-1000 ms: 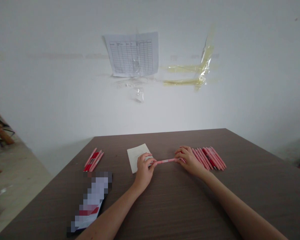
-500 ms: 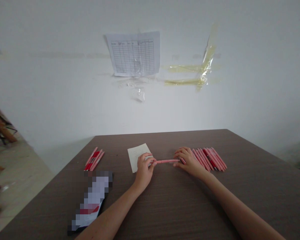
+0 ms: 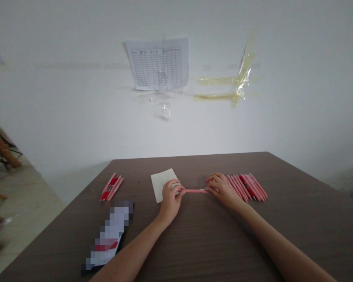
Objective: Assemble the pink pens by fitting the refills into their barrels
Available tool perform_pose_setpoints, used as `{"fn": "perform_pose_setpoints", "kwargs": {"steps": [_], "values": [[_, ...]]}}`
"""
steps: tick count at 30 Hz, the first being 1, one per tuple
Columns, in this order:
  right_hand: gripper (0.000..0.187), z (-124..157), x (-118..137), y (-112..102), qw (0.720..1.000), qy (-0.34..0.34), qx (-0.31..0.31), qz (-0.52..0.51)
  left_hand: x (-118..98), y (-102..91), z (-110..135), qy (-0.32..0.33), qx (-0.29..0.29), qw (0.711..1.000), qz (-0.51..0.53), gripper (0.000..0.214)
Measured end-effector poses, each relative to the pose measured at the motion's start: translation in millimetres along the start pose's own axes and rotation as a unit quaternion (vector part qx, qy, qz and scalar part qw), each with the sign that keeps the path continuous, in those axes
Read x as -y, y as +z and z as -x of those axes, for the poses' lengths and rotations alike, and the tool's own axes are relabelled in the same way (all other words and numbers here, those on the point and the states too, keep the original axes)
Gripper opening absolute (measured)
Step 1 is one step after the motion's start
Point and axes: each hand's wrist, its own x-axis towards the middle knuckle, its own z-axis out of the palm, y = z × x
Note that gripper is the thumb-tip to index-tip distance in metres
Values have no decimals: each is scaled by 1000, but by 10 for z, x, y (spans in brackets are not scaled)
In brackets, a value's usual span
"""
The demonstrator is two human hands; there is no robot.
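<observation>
Hands: two, one left hand (image 3: 170, 194), one right hand (image 3: 222, 190). Held pen (image 3: 194, 191): one, pink. Left pen group (image 3: 111, 188): at least four, exact number too small to tell. Right pen row (image 3: 248, 187): at least eight, one clearly red; full count uncertain, near end partly behind fingers. Note paper (image 3: 160, 181): one. Pixelated packet (image 3: 108, 235): one. Table (image 3: 194, 239): one. Printed wall sheet (image 3: 157, 64): one. Yellow tape strips (image 3: 219, 96) right of it: three, two level, one slanting.
</observation>
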Motion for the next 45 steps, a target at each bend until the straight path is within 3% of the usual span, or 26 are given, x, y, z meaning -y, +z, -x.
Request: {"fn": "perform_pose_setpoints", "kwargs": {"steps": [2,6,17,26,30,34,41,45], "values": [[10,-3,7,-6,1000,12,-1,-1,2,1,-1,-4,-2,1000,1,6],[29,-12,7,-33,1000,31,3,-4,11,9,-2,-11,0,1000,2,6],[8,5,10,-57,1000,20,-7,7,27,37,-2,-10,-11,1000,0,8],[21,4,31,-40,1000,20,-3,4,17,16,-8,-10,-4,1000,2,7],[13,1,4,-36,1000,16,4,5,28,22,-5,-7,-9,1000,10,9],[20,-4,-29,-25,1000,10,4,11,23,20,-2,-7,-8,1000,10,10],[7,4,-5,-31,1000,13,-4,3,11,23,-4,-3,-15,1000,1,8],[13,8,16,-29,1000,8,-1,-1,13,26,-5,1,-13,1000,-6,6]]}}
